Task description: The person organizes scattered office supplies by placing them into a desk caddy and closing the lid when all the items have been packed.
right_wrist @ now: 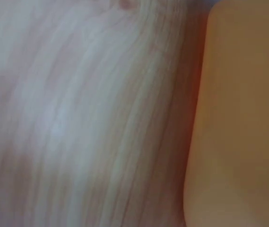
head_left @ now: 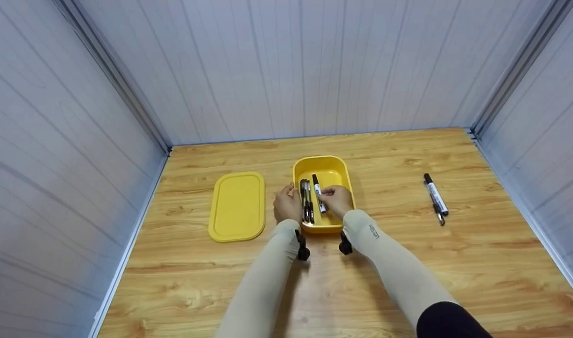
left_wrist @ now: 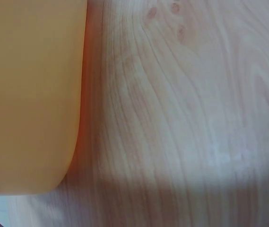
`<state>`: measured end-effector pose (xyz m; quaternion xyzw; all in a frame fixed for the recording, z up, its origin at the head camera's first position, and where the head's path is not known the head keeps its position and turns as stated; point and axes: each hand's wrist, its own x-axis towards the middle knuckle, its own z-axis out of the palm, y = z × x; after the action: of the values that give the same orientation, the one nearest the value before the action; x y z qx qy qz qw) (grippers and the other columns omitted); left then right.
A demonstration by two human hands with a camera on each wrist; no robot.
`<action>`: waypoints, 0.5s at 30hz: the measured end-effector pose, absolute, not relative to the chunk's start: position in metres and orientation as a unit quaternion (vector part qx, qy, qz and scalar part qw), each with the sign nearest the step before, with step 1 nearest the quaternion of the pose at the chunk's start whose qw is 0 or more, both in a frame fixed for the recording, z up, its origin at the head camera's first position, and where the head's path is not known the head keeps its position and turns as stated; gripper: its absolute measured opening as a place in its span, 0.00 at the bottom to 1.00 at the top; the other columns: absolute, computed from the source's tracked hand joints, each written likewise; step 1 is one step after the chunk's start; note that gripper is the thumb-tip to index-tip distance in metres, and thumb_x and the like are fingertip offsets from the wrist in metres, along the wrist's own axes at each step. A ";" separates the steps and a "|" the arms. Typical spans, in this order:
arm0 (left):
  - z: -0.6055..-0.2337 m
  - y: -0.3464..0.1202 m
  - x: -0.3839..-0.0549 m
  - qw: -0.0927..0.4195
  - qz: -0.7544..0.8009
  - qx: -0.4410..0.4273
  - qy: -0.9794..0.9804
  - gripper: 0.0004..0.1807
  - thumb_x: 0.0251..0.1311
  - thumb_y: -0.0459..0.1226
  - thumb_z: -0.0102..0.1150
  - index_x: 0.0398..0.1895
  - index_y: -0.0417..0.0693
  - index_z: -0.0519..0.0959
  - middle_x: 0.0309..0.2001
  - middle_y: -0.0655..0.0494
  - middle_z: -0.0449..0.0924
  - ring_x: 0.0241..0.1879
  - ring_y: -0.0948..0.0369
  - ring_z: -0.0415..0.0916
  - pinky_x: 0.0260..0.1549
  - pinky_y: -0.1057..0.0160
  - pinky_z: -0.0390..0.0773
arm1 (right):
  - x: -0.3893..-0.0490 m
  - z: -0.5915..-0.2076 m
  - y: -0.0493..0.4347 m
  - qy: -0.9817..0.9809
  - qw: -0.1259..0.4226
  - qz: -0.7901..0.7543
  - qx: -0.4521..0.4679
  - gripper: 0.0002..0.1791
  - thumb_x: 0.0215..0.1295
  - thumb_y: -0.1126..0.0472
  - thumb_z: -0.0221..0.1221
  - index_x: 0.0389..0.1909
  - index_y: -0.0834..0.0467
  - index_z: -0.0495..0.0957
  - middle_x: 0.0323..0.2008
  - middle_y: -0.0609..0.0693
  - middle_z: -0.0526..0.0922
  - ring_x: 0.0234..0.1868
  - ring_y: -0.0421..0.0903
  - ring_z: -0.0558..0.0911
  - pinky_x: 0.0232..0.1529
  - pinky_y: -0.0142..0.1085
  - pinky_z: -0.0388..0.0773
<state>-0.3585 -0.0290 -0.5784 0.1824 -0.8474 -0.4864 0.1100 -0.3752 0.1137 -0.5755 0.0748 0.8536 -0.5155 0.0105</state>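
Note:
In the head view, a yellow box lies open, with several dark-capped pens side by side along its left wall. My right hand reaches over the box and pinches a white marker with a black cap between thumb and fingers. The marker is inside the box's outline, just right of the pens. At the left wall of the box rests my left hand, its fingers loosely bent against the outside. Both wrist views show mainly the outer box wall and the wooden table.
Flat on the table to the left is a yellow lid. Over on the right lie another black-capped white marker and a dark pen close against it. Pale panel walls enclose the table at the back and sides.

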 end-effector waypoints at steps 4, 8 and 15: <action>-0.580 -0.028 -0.358 0.106 -0.485 0.183 -0.848 0.17 0.68 0.44 0.56 0.58 0.59 0.81 0.34 0.56 0.85 0.29 0.61 0.79 0.30 0.57 0.76 | -0.376 -0.578 0.114 0.873 0.023 -0.481 0.075 0.12 0.55 0.61 0.69 0.40 0.61 0.86 0.38 0.55 0.88 0.38 0.48 0.85 0.44 0.38 0.80; -0.581 -0.028 -0.356 0.115 -0.483 0.180 -0.849 0.17 0.68 0.44 0.55 0.58 0.58 0.81 0.33 0.56 0.85 0.29 0.59 0.79 0.30 0.55 0.76 | -0.377 -0.581 0.112 0.883 0.030 -0.462 0.076 0.10 0.54 0.60 0.69 0.37 0.60 0.87 0.36 0.53 0.88 0.34 0.45 0.84 0.41 0.36 0.80; -0.581 -0.028 -0.360 0.125 -0.473 0.181 -0.853 0.16 0.67 0.46 0.56 0.56 0.60 0.82 0.31 0.57 0.84 0.29 0.59 0.79 0.31 0.54 0.75 | -0.380 -0.582 0.108 0.874 0.033 -0.480 0.075 0.07 0.52 0.65 0.70 0.32 0.62 0.85 0.31 0.53 0.87 0.28 0.42 0.82 0.31 0.32 0.78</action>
<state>-0.3595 -0.0285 -0.5810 0.1812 -0.8531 -0.4731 0.1247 -0.3804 0.1085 -0.5823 0.0753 0.8736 -0.4798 0.0326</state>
